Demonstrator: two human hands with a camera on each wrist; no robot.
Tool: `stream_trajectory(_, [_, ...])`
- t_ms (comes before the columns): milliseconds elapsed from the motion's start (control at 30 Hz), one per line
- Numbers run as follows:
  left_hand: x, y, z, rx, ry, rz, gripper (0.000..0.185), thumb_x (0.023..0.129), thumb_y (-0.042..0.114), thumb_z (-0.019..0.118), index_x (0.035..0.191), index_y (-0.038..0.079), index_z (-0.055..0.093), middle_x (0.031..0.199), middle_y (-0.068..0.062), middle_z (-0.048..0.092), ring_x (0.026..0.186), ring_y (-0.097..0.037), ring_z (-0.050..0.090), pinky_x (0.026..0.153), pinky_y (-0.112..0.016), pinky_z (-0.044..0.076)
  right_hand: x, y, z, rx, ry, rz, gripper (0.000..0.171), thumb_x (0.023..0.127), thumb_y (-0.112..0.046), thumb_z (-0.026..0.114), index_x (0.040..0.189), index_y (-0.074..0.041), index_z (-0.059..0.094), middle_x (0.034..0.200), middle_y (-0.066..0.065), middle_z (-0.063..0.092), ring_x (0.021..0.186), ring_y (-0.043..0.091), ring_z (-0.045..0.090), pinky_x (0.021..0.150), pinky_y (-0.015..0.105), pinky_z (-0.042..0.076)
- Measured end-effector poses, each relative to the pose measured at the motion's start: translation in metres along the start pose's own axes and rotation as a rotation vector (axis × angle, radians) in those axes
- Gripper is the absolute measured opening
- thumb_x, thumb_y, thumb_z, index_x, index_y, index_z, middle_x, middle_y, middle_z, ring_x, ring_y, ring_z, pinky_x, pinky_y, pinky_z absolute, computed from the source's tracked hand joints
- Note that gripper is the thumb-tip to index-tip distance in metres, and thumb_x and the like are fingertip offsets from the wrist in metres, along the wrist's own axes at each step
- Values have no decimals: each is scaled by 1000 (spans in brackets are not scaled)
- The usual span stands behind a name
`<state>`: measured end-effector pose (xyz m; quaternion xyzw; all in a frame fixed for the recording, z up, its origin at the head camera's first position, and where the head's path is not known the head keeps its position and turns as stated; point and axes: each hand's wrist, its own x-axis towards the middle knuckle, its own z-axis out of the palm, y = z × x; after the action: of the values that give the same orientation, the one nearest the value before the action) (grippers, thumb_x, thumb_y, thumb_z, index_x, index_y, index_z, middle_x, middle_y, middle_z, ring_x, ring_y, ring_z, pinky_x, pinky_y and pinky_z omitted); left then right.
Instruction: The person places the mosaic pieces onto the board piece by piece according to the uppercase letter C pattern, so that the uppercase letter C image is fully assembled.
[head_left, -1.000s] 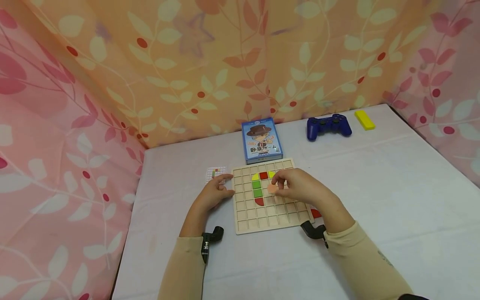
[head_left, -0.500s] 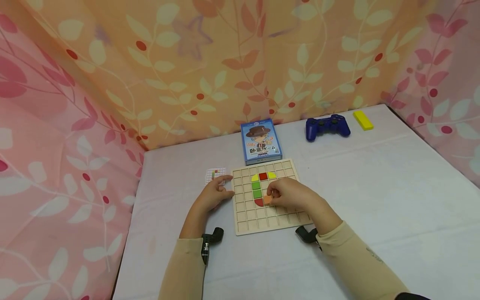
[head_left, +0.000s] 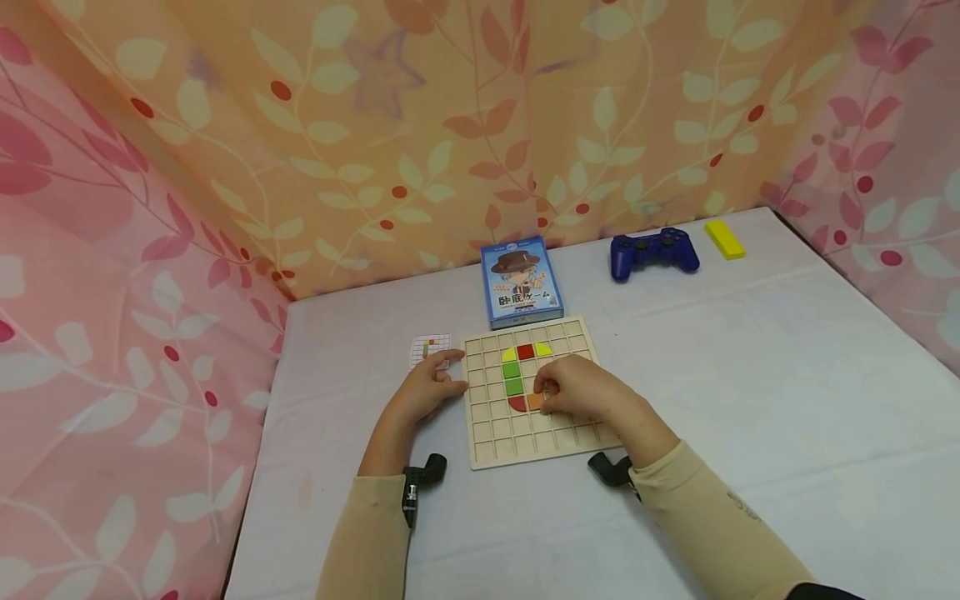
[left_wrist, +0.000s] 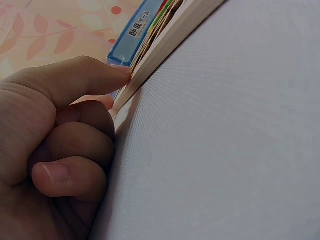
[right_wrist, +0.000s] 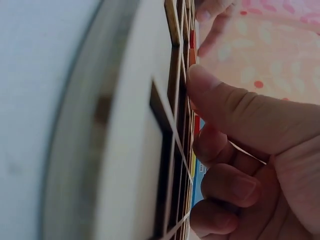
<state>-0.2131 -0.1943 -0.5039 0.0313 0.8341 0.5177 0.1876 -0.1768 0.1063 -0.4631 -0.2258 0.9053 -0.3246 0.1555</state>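
Right hand [right_wrist: 240,150], thumb on the wooden grid board [right_wrist: 135,150], fingers curled, perhaps over a blurred red piece [right_wrist: 196,125].

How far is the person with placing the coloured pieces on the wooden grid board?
Six pieces sit in the wooden board: yellow, red and yellow on top, two green tiles below, a red piece under them. The right hand is pressing an orange piece in beside that red one, while the left hand steadies the board's edge. Most cells are empty; how many the small pattern card needs is unreadable.
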Motion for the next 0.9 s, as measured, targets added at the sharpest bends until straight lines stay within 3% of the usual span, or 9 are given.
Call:
stream_trajectory(433, [1, -1, 1, 0, 3, -4, 60, 88, 18, 81, 143, 25, 58, 56, 2, 48, 37, -13, 34, 36, -28, 28, -1, 0, -3, 36, 4, 54, 23, 76, -14, 91, 95, -13, 77, 72, -2, 58, 70, 15, 52, 68, 33, 43])
stream_trajectory(667, [2, -3, 0, -6, 0, 5, 60, 88, 19, 80, 143, 25, 58, 56, 1, 47, 36, -13, 33, 35, -28, 27, -7, -1, -13, 59, -17, 61, 25, 79, -17, 89, 102, -13, 79, 79, -2, 60, 76, 16, 53, 72, 34, 44])
stream_trajectory(900, [1, -3, 0, -9, -1, 6, 61, 87, 19, 80, 143, 24, 58, 55, 1, 47, 36, -13, 33, 35, -28, 27, -15, -5, -29, 95, -14, 48, 23, 83, -18, 87, 103, -12, 77, 77, -1, 58, 73, 17, 52, 68, 35, 43])
